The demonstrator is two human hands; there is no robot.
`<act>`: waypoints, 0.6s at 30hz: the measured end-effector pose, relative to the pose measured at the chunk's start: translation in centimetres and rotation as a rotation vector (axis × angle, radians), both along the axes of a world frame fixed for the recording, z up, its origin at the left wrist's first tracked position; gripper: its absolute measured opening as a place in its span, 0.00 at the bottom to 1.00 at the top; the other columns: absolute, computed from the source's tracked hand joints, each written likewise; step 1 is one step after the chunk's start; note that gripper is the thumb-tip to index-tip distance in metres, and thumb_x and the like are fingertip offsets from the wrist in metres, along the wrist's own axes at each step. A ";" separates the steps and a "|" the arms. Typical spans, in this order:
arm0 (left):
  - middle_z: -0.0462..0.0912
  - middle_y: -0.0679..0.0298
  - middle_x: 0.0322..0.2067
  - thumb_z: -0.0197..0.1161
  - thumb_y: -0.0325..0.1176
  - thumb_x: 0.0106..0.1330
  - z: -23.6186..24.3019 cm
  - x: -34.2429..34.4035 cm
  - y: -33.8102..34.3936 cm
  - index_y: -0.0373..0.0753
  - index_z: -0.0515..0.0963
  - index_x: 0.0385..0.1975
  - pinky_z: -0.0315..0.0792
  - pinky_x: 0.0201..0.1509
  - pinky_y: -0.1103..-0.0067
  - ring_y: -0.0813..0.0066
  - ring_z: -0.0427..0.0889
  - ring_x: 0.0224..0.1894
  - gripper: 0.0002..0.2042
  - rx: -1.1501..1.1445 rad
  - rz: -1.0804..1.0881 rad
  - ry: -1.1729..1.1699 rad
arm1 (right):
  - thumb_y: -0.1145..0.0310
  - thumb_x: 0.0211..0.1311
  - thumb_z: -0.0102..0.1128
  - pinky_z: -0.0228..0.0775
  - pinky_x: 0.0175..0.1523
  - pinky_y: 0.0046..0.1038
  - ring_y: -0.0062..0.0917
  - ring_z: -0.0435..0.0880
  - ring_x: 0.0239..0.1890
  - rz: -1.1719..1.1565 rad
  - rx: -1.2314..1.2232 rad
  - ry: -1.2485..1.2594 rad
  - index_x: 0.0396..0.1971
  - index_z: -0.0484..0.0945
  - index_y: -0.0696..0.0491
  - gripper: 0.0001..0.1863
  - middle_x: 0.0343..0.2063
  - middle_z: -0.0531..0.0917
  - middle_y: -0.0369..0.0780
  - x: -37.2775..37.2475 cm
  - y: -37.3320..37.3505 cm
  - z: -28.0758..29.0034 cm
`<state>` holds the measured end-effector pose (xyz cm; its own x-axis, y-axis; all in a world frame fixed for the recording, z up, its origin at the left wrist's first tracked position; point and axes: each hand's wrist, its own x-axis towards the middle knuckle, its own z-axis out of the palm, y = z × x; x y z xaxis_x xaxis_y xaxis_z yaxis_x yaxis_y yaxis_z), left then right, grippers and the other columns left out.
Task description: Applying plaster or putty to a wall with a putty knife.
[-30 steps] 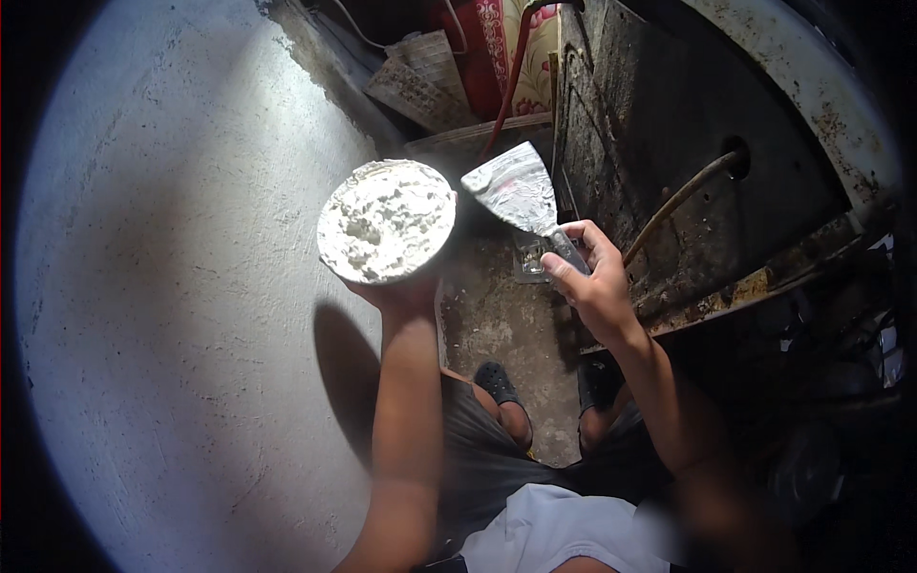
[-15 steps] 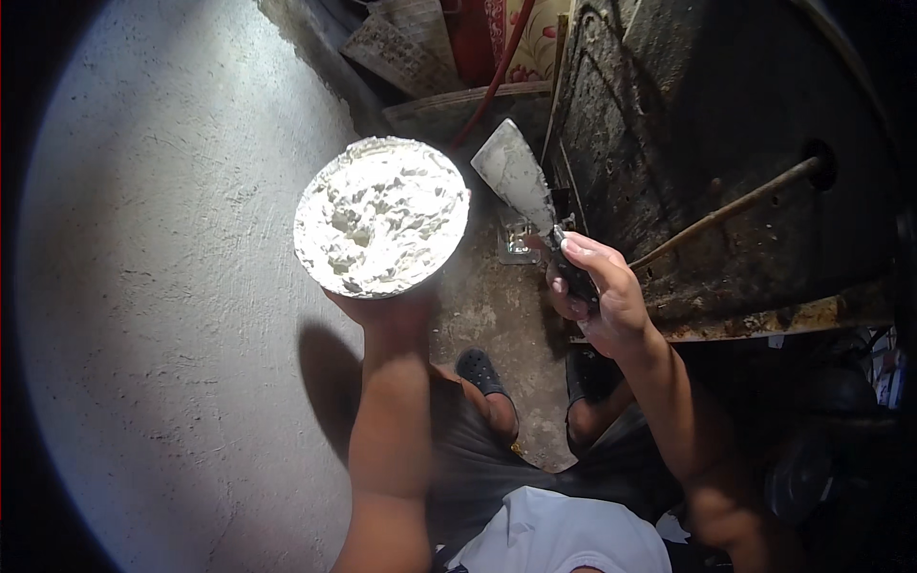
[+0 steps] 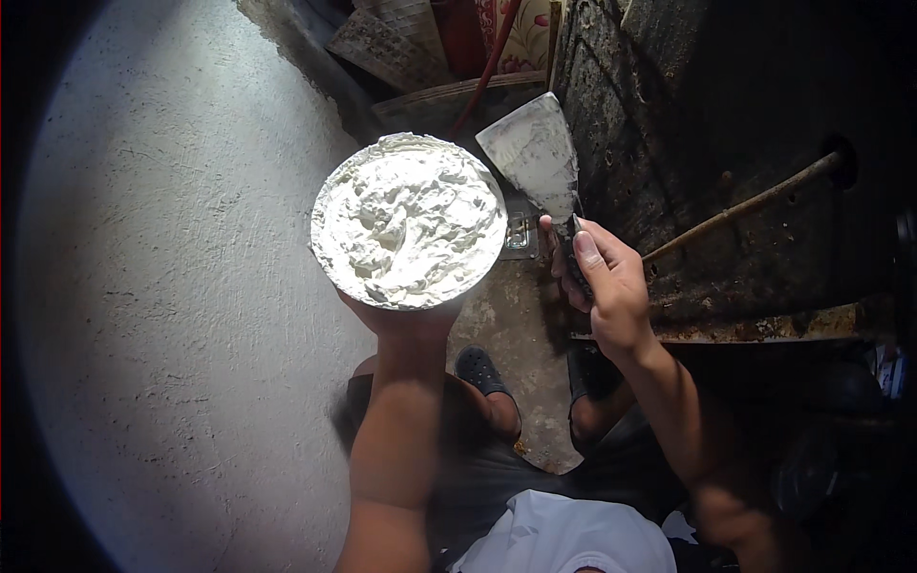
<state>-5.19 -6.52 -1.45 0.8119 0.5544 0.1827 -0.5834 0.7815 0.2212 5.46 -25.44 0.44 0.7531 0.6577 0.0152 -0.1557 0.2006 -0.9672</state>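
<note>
Round bowl [image 3: 409, 222] heaped to the rim with white putty [image 3: 420, 205], surface rough and peaked. Held from beneath by left hand [image 3: 406, 320], palm cupped under the base, fingers mostly hidden. Bowl at centre, close to grey plastered wall [image 3: 162, 286] on the left. Putty knife [image 3: 540, 158] just right of bowl, not touching it; right hand [image 3: 602, 286] closed around its dark handle, thumb laid along top. Long axis near upright in view, blade pointing up and slightly left, broad edge at top, smeared white. Below: dark sandals [image 3: 482, 371] on stained floor [image 3: 521, 325]. Right: grimy dark metal surface [image 3: 669, 143] with rusty rod [image 3: 755, 202].
</note>
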 end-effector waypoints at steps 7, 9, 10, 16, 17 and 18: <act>0.66 0.52 0.71 0.37 0.65 0.74 -0.3 0.4 -0.5 0.43 0.62 0.73 0.65 0.72 0.50 0.48 0.68 0.70 0.37 -0.022 0.002 0.014 | 0.67 0.80 0.47 0.64 0.40 0.18 0.12 0.69 0.33 -0.029 -0.138 -0.063 0.56 0.79 0.60 0.17 0.31 0.77 0.31 0.3 -0.6 0.1; 0.65 0.51 0.71 0.36 0.65 0.74 -0.6 0.5 -0.4 0.43 0.61 0.73 0.65 0.72 0.50 0.48 0.68 0.71 0.38 0.000 0.030 0.036 | 0.66 0.80 0.48 0.64 0.39 0.19 0.12 0.69 0.32 -0.026 -0.166 -0.102 0.54 0.80 0.61 0.17 0.30 0.77 0.31 0.2 -0.5 0.0; 0.65 0.51 0.71 0.36 0.65 0.74 -0.6 0.4 -0.3 0.43 0.61 0.73 0.65 0.72 0.50 0.48 0.68 0.71 0.38 0.002 0.032 0.041 | 0.66 0.80 0.48 0.64 0.39 0.19 0.12 0.69 0.32 -0.024 -0.165 -0.096 0.54 0.80 0.61 0.17 0.30 0.77 0.31 0.0 -0.3 -0.3; 0.64 0.51 0.72 0.34 0.66 0.74 -1.1 0.3 -0.3 0.42 0.60 0.74 0.65 0.73 0.51 0.48 0.67 0.72 0.39 0.028 -0.022 -0.020 | 0.66 0.80 0.48 0.64 0.39 0.19 0.12 0.69 0.32 -0.040 -0.122 -0.093 0.54 0.79 0.62 0.17 0.29 0.77 0.31 0.1 0.0 -0.7; 0.63 0.51 0.72 0.34 0.66 0.74 -1.4 0.3 -0.3 0.42 0.59 0.74 0.64 0.73 0.51 0.48 0.66 0.72 0.39 0.034 -0.033 -0.045 | 0.66 0.80 0.48 0.64 0.39 0.19 0.12 0.69 0.32 -0.035 -0.123 -0.088 0.54 0.79 0.63 0.17 0.29 0.77 0.31 0.1 0.0 -0.7; 0.63 0.52 0.72 0.34 0.66 0.74 -1.4 0.3 -0.3 0.42 0.59 0.74 0.64 0.73 0.51 0.48 0.66 0.72 0.39 0.040 -0.044 -0.071 | 0.66 0.80 0.48 0.65 0.39 0.19 0.13 0.70 0.32 -0.032 -0.125 -0.083 0.54 0.79 0.63 0.17 0.29 0.77 0.31 0.1 -0.1 -0.7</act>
